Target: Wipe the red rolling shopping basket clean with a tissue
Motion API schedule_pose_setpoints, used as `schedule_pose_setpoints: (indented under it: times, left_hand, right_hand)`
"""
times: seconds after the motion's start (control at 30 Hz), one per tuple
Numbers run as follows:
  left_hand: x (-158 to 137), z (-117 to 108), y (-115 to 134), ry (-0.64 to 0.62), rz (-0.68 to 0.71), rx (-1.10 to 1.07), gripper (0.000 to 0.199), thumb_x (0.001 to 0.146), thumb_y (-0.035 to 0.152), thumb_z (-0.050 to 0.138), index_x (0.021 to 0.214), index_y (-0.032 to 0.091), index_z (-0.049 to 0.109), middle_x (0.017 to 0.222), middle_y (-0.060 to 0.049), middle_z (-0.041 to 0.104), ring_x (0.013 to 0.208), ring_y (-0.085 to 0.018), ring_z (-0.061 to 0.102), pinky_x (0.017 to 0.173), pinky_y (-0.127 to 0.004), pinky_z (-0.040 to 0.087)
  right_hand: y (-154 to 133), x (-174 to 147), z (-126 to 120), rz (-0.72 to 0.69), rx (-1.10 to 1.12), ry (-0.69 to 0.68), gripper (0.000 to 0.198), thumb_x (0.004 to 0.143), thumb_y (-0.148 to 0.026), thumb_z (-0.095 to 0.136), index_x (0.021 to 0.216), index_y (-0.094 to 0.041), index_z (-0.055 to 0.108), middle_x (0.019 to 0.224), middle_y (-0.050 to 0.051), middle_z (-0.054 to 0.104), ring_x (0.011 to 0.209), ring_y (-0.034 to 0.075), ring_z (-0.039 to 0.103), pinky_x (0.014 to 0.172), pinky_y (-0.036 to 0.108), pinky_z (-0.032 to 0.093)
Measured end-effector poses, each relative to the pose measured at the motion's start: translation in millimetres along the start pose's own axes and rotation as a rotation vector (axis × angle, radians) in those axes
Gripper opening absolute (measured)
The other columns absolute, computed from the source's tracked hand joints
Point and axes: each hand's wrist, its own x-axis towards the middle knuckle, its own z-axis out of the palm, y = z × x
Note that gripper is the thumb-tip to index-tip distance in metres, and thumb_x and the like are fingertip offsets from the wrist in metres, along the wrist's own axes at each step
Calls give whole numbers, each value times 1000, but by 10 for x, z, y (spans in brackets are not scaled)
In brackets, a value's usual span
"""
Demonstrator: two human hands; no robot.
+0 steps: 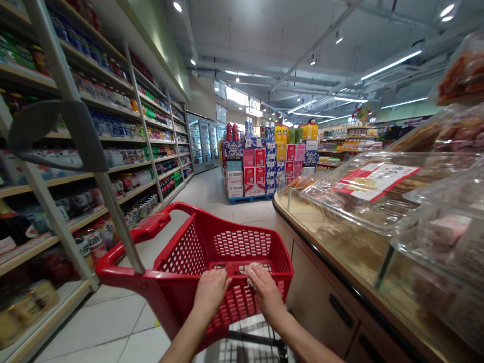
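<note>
A red plastic shopping cart (pixel 242 233) stands right in front of me, its near side turned toward me. My left hand (pixel 210 291) lies over the top rim of the basket, fingers bent across the edge. Just to the right, my right hand (pixel 267 292) is on the same rim, with a small crumpled white tissue (pixel 250 276) showing at its fingers. Part of the tissue is hidden under the hand. The cart's handle (pixel 151 227) is at the left, beside a grey metal pole (pixel 120 222) with a dark grey loop (pixel 91 136).
Shelves (pixel 113 171) of drinks and packaged goods line the left. To the right runs a display counter (pixel 313 247) with clear plastic food boxes (pixel 374 186). Ahead, stacked drink cartons (pixel 253 174) stand on a blue pallet (pixel 247 198). Tiled floor (pixel 206 194) shows between them.
</note>
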Motion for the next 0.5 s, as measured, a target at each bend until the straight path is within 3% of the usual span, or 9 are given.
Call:
schedule_pose_setpoints:
  times: [0.1, 0.2, 0.27, 0.4, 0.5]
  left_hand:
    - [-31, -5, 22, 5, -3, 20, 30, 84, 29, 31, 78, 17, 58, 76, -5, 62, 77, -18, 56, 72, -31, 37]
    - [-54, 19, 32, 18, -15, 36, 31, 84, 29, 31, 77, 17, 58, 76, -6, 62, 77, -18, 55, 71, -31, 37]
    - [-51, 37, 51, 21, -21, 45, 31, 85, 29, 30, 77, 17, 58, 76, -6, 62, 77, -19, 56, 71, -32, 37]
    - [-37, 52, 100, 19, -27, 59, 32, 85, 28, 29, 78, 17, 58, 78, -6, 62, 76, -19, 56, 71, -32, 37]
    - [-47, 58, 119, 27, -26, 50, 31, 85, 28, 29, 77, 17, 58, 77, -5, 62, 76, -18, 56, 71, -32, 37]
  right_hand:
    - [230, -75, -173, 17, -17, -47, 43, 82, -11, 36, 119, -29, 47, 121, 3, 51, 115, 18, 43, 96, 46, 35]
    - [469, -222, -327, 166, -52, 26, 44, 80, -9, 35, 118, -26, 49, 119, 5, 54, 114, 19, 44, 95, 48, 35]
    - [407, -224, -269, 192, -28, 72, 43, 80, -10, 35, 118, -24, 49, 120, 6, 52, 116, 19, 42, 96, 46, 36]
    - [140, -77, -91, 26, 59, 20, 42, 82, -11, 36, 120, -25, 47, 124, 5, 48, 119, 17, 38, 98, 41, 34]
    - [281, -87, -229, 49, 32, -6, 43, 81, -10, 37, 119, -27, 48, 122, 3, 51, 115, 17, 43, 97, 43, 35]
